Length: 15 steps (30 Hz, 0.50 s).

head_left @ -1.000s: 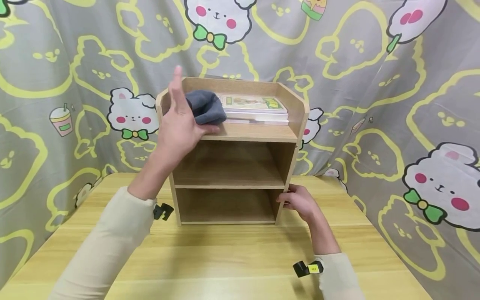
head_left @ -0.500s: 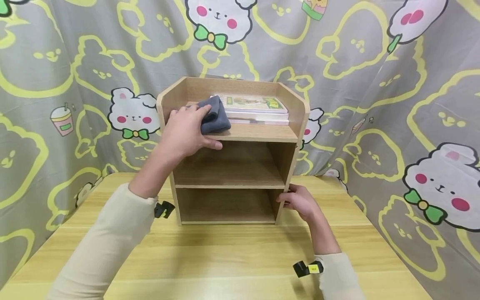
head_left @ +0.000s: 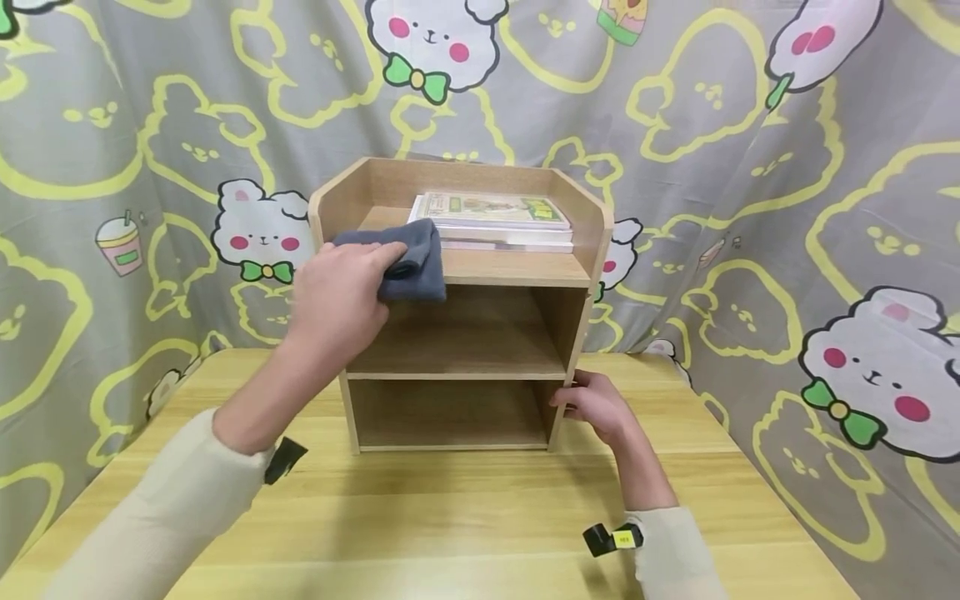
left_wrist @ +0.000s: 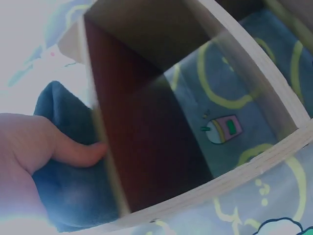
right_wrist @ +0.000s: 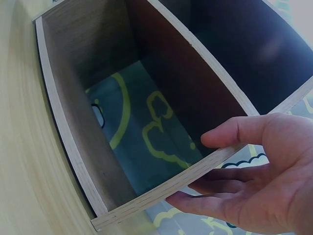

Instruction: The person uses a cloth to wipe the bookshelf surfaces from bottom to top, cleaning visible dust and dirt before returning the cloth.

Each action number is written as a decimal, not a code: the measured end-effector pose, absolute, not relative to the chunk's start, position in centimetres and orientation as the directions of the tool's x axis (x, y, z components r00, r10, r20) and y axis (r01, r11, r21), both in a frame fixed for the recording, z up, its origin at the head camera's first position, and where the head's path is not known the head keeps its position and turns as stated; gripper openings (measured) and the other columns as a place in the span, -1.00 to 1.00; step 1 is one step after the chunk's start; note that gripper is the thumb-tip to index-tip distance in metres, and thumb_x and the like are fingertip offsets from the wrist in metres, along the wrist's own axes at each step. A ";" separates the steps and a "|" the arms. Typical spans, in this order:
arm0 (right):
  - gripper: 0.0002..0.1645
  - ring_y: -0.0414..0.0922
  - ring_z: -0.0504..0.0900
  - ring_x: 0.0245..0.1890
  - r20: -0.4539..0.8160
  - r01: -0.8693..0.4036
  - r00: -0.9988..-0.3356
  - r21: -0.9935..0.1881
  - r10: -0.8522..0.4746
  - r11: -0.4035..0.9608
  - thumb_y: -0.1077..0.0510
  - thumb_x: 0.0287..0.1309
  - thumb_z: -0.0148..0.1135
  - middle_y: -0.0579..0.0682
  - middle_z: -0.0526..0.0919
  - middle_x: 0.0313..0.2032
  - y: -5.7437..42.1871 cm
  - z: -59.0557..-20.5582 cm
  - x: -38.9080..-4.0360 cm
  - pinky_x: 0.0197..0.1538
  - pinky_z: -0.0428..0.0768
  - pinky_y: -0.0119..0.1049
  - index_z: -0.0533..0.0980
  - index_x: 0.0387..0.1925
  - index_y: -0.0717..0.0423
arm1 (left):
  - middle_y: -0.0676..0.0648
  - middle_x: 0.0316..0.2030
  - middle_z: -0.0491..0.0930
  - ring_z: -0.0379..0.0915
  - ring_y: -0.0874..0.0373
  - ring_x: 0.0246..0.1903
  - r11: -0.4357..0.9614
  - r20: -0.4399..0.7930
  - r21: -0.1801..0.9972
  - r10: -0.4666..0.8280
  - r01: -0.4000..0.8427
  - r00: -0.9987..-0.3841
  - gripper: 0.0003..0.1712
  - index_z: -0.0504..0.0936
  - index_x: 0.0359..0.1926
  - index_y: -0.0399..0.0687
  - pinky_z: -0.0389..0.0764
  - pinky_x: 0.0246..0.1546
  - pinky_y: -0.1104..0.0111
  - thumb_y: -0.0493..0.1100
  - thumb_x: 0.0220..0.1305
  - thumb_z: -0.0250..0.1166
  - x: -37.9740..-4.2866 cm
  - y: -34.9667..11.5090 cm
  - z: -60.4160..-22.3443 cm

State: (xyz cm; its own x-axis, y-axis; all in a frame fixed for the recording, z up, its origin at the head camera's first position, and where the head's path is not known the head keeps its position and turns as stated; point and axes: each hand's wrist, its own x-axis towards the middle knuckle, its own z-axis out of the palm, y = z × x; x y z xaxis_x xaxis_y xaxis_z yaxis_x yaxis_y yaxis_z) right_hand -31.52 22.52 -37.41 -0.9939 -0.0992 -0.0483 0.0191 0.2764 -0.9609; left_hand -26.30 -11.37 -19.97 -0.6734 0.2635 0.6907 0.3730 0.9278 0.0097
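Observation:
A small wooden shelf unit [head_left: 457, 372] stands on the table, its open front facing me. My left hand [head_left: 337, 292] holds a folded blue-grey cloth [head_left: 420, 271] at the left front edge of the top shelf. Part of the cloth hangs below that edge. The left wrist view shows the thumb [left_wrist: 78, 152] over the cloth, its tip right at the board's edge. Low on the unit's right side, my right hand [head_left: 596, 406] grips the side panel [right_wrist: 171, 183]. Its thumb lies inside the panel, with the fingers on the outer face.
Several books [head_left: 495, 218] lie stacked on the top shelf, right of the cloth. Raised boards [head_left: 465, 172] border that shelf at the back and sides. The wooden table [head_left: 450, 517] extends in front of the unit. A patterned curtain [head_left: 750, 208] hangs behind and around it.
My left hand has drawn the cloth forward and down from the top shelf's left part to its front edge, the raised fingers now closed on it. The right hand stays on the side panel.

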 end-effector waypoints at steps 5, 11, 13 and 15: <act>-0.32 -0.13 0.66 -0.14 -0.043 0.013 -0.994 -0.958 -0.098 0.287 0.27 0.13 0.22 0.13 0.66 -0.13 22.5 -37.2 -31.4 0.10 0.64 -0.09 0.37 0.29 0.45 | -0.15 -0.06 0.77 0.70 -0.23 -0.19 0.906 0.723 0.011 0.286 0.424 -0.629 -0.33 0.73 0.09 0.09 0.59 -0.42 -0.10 -0.46 -0.10 0.26 -23.3 -11.9 -20.4; -0.34 -0.14 0.65 -0.16 -0.045 0.018 -0.995 -0.960 -0.091 0.279 0.28 0.14 0.22 0.09 0.64 -0.15 22.5 -37.3 -31.5 0.10 0.64 -0.10 0.37 0.28 0.44 | -0.13 -0.23 0.78 0.68 -0.09 -0.38 0.864 0.661 -0.036 0.398 0.503 -0.637 -0.41 0.76 -0.03 -0.04 0.61 -0.47 0.01 -0.46 -0.21 0.37 -21.3 -12.5 -22.7; -0.34 -0.13 0.64 -0.15 -0.047 0.020 -0.995 -0.962 -0.092 0.274 0.28 0.14 0.22 0.08 0.64 -0.14 22.4 -37.3 -31.5 0.11 0.63 -0.08 0.37 0.28 0.44 | -0.10 -0.29 0.76 0.62 -0.01 -0.45 0.862 0.587 -0.028 0.424 0.506 -0.690 -0.43 0.76 -0.06 -0.06 0.57 -0.50 0.09 -0.45 -0.23 0.38 -21.1 -13.0 -23.9; -0.33 -0.13 0.64 -0.14 -0.049 0.021 -0.994 -0.961 -0.098 0.275 0.28 0.15 0.22 0.09 0.64 -0.14 22.3 -37.4 -31.5 0.12 0.63 -0.07 0.37 0.30 0.44 | -0.06 -0.37 0.74 0.54 0.07 -0.50 0.864 0.516 -0.024 0.441 0.503 -0.734 -0.48 0.75 -0.13 -0.05 0.50 -0.54 0.16 -0.44 -0.26 0.38 -21.2 -13.7 -25.4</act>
State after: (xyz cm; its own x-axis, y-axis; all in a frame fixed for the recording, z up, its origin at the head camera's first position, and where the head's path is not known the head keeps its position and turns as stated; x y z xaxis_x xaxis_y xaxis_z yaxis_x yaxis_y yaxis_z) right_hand -31.50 22.26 -37.37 -0.9939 -0.0983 -0.0495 0.0206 0.2753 -0.9611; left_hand -21.22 -13.69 -25.41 -0.7340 0.4411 0.5164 0.5026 0.8642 -0.0239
